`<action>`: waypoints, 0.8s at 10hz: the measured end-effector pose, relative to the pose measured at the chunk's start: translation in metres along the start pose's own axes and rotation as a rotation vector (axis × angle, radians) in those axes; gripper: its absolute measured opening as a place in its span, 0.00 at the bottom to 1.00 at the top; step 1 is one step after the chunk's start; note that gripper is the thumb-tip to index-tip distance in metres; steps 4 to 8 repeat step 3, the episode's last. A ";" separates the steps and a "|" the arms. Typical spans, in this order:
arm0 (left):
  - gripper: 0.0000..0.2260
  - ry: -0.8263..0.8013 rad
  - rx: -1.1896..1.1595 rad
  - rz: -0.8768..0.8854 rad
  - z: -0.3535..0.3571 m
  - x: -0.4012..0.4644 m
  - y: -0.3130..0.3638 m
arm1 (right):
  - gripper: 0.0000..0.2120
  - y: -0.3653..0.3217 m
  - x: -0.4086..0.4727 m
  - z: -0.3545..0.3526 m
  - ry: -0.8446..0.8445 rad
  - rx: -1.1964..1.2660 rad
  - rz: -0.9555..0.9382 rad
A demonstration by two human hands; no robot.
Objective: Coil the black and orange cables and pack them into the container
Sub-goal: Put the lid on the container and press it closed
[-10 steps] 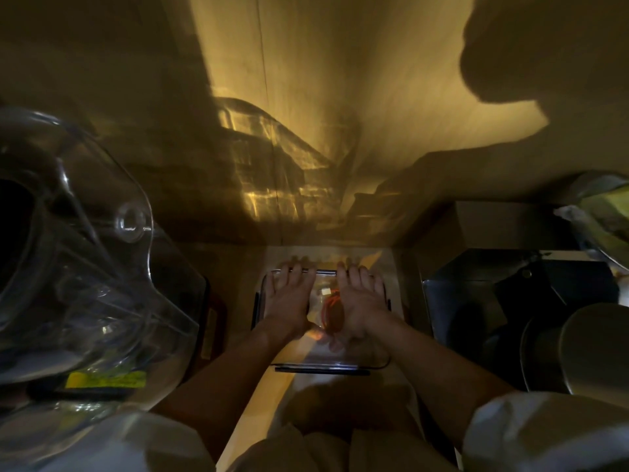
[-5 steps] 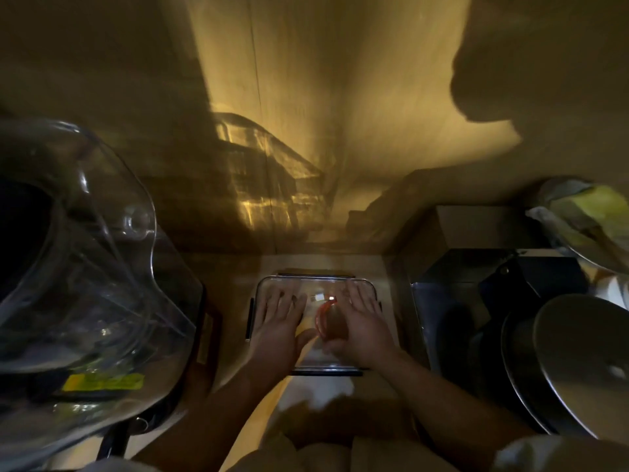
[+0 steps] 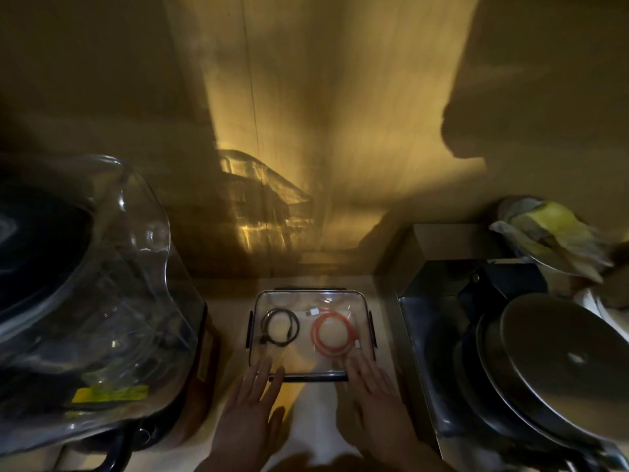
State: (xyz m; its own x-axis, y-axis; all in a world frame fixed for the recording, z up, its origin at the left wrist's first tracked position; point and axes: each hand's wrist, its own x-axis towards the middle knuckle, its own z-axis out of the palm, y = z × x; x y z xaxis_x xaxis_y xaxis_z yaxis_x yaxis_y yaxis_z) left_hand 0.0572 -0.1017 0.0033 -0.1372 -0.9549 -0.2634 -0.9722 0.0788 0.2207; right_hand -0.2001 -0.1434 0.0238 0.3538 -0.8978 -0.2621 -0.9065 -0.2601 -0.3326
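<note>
Already both coils are seen lying flat inside the container: black cable left, orange cable right (side by side, apart). Left hand and right hand are held flat, released, at its near edge; packing looks done.

Dim amber light over everything; colours skewed warm.

- Container: clear, colourless, with black clips on all four sides.
- Black cable: black throughout.
- Orange cable: orange-red, white plugs at both ends.
- Clear plastic cover, far left: transparent, black underneath, with a yellow label bearing dark print too blurred to read.
- Round lid, right: dull grey metal.
- Bag, upper right: yellow and pale grey.
- Wall: tan, faint vertical streaks.
</note>
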 end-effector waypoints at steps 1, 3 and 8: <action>0.29 0.016 0.030 0.000 -0.020 0.018 0.007 | 0.39 -0.004 0.014 -0.017 -0.034 -0.018 0.024; 0.22 -0.034 -0.043 -0.024 -0.050 0.039 0.022 | 0.29 0.004 0.045 -0.029 -0.135 0.009 0.048; 0.22 -0.034 -0.043 -0.024 -0.050 0.039 0.022 | 0.29 0.004 0.045 -0.029 -0.135 0.009 0.048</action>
